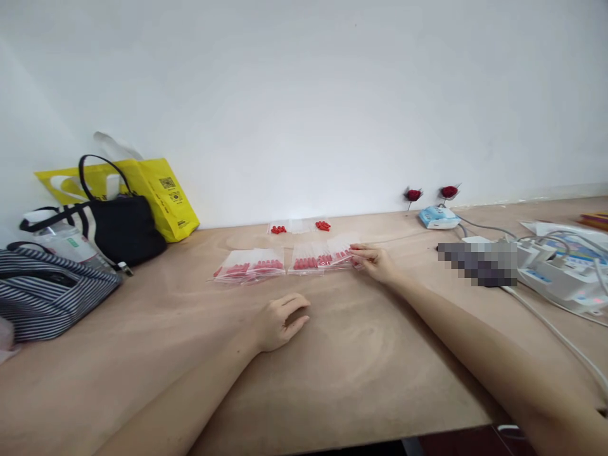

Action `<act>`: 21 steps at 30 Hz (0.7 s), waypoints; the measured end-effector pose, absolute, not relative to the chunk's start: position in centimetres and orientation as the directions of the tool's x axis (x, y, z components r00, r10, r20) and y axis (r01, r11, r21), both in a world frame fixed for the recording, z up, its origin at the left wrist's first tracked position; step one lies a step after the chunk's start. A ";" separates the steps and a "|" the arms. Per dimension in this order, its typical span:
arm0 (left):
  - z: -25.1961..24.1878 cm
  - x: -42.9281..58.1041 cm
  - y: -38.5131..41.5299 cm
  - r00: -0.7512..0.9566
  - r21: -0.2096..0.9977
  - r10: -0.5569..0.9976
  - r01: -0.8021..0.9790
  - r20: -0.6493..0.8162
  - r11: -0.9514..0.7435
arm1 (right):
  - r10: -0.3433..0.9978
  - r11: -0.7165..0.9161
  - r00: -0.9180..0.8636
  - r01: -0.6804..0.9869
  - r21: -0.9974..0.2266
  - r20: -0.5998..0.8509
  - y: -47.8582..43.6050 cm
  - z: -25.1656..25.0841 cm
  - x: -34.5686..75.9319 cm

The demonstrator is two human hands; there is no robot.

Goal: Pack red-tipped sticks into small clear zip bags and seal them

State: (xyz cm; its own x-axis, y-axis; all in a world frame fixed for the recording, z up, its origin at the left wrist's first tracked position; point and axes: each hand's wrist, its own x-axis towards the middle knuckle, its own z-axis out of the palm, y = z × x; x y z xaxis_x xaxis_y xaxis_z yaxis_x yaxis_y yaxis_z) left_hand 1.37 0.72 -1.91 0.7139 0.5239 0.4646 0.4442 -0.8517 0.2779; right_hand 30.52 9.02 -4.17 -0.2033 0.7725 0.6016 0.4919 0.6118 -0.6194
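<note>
Right hand (pixel 377 263) at red-filled bags (pixel 306 253), left hand (pixel 280 323) empty

Right fingers, nearly together, touch the rightmost bag (pixel 341 246); gripping or not, I can't tell. Left fingers curve half-open. Beyond both hands lie two red piles (pixel 323 225); farther right, two roses (pixel 414 196).

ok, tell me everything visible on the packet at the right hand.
The packet looks like thin, see-through plastic, whitish toward the wall, with small red pieces showing through its nearer part. Their exact shape and count are too small to tell. It lies roughly flat on the table, at the right end of the front row, close against the next packet. The right hand has its fingertips at the right edge, partly covering it; whether they pinch it is unclear.
</note>
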 end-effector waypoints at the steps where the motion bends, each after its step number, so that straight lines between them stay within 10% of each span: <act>1: -1.9 1.3 0.7 0.718 0.284 0.525 0.441 0.457 -0.851 | 0.783 0.603 -0.224 0.501 -0.621 0.581 9.8 -4.3 30.4; 6: -1.8 1.3 0.8 0.715 0.302 0.543 0.451 0.441 -0.840 | 0.842 0.534 -0.299 0.586 -0.609 0.450 11.1 -3.5 30.8; 12: -1.8 1.5 1.0 0.732 0.298 0.544 0.456 0.411 -0.839 | 0.953 -0.157 0.276 0.801 -0.578 0.123 12.0 -2.0 34.0; 21: -2.0 1.3 0.9 0.737 0.286 0.536 0.453 0.412 -0.844 | 0.897 -0.421 0.431 0.759 -0.497 -0.101 13.8 -3.1 34.4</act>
State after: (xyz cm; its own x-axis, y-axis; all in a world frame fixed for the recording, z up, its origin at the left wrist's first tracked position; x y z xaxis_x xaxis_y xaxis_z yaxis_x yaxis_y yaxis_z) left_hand 1.31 0.86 -1.96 0.7373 0.5356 0.4118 0.4534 -0.8441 0.2863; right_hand 34.38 13.80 -3.12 0.4310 0.8967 -0.1012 0.7586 -0.4208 -0.4975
